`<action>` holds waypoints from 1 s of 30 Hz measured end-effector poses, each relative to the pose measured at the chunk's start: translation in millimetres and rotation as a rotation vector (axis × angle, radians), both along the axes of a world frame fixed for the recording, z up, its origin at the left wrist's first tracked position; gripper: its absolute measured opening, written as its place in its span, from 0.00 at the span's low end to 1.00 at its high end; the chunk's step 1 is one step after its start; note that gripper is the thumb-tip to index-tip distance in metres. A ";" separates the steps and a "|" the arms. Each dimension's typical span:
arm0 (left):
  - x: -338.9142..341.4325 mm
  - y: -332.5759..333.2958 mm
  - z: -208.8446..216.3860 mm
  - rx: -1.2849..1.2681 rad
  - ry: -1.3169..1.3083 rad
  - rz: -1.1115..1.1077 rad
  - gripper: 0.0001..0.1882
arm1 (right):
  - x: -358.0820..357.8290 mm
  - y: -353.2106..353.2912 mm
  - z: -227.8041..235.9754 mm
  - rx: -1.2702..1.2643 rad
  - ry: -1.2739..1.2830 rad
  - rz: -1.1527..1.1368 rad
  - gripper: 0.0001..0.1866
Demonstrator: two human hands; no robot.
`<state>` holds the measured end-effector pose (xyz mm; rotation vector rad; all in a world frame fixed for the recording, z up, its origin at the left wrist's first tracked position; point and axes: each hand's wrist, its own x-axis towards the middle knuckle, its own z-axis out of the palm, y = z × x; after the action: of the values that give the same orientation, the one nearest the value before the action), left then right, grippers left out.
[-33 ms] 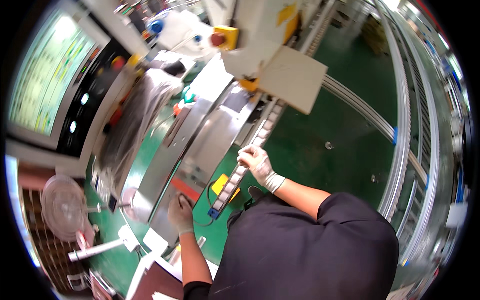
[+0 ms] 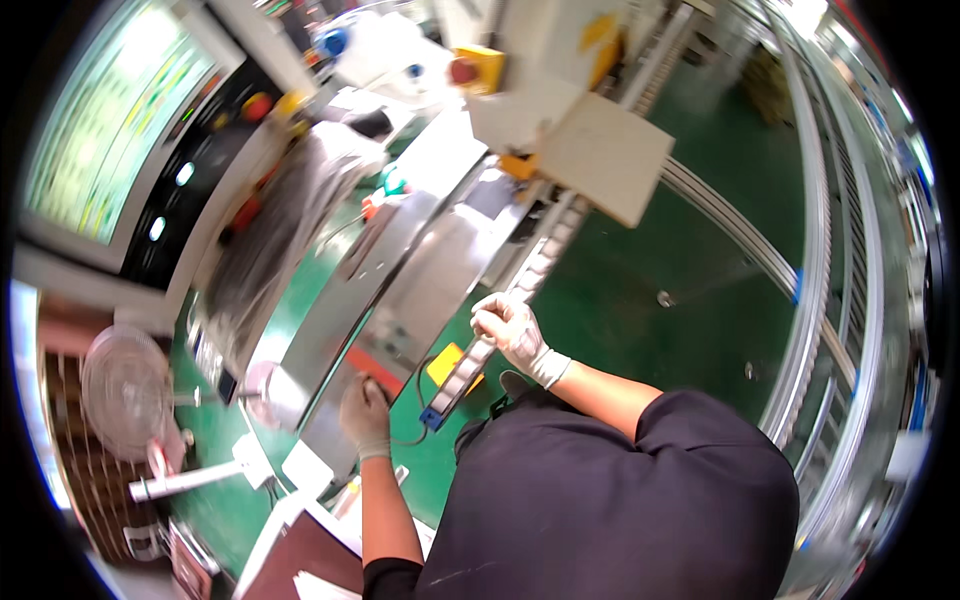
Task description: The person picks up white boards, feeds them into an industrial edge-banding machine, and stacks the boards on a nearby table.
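My right hand [image 2: 510,332], in a pale work glove, is over the narrow roller rail [image 2: 462,378] in front of me. Its fingers are curled closed, and what they hold, if anything, is hidden. My left hand [image 2: 364,412], gloved too, is at the near end of the shiny metal worktable [image 2: 415,290], just beside a red strip [image 2: 377,371]. Its fingers are blurred and dark underneath, so their grip is unclear. A blue end piece [image 2: 431,418] caps the rail between my hands.
A yellow box [image 2: 445,365] sits below the rail. Beyond it a flat beige board [image 2: 605,155] juts out. Left are a lit machine window [image 2: 115,125], a plastic-covered bundle [image 2: 275,220] and a fan [image 2: 127,392]. Curved metal rails [image 2: 815,250] run along the right over green floor.
The whole view has shifted slightly, with the worktable and machines sitting a little further right and higher. Both hands stay at nearly the same places, the left slightly higher in the picture.
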<state>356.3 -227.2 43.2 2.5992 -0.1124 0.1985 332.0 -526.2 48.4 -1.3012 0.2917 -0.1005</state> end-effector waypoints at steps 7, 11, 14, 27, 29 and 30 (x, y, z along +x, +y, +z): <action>-102.6 82.1 42.8 -0.141 0.039 0.003 0.12 | 14.1 74.0 21.7 -1.199 -0.474 0.629 0.09; -235.4 186.1 75.4 -0.039 0.045 0.509 0.14 | 9.0 96.5 11.6 -1.119 -0.242 0.539 0.13; -362.0 244.4 64.1 -0.012 -0.141 1.122 0.21 | 7.2 108.2 -3.7 -1.300 -0.260 0.620 0.14; -495.3 296.6 -30.1 -1.533 -0.478 1.826 0.46 | -16.2 182.0 -8.2 -1.519 -0.366 0.954 0.14; -479.2 298.7 -23.1 -1.442 -0.472 1.914 0.36 | -11.9 183.9 -10.8 -1.440 -0.303 0.853 0.14; -476.0 300.1 -10.2 -1.441 -0.414 1.915 0.36 | -10.2 180.2 -13.2 -1.445 -0.269 0.843 0.14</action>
<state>-119.6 73.0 32.9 0.4856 1.6329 0.9319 321.7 -346.0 35.2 -2.6910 -0.7354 0.2943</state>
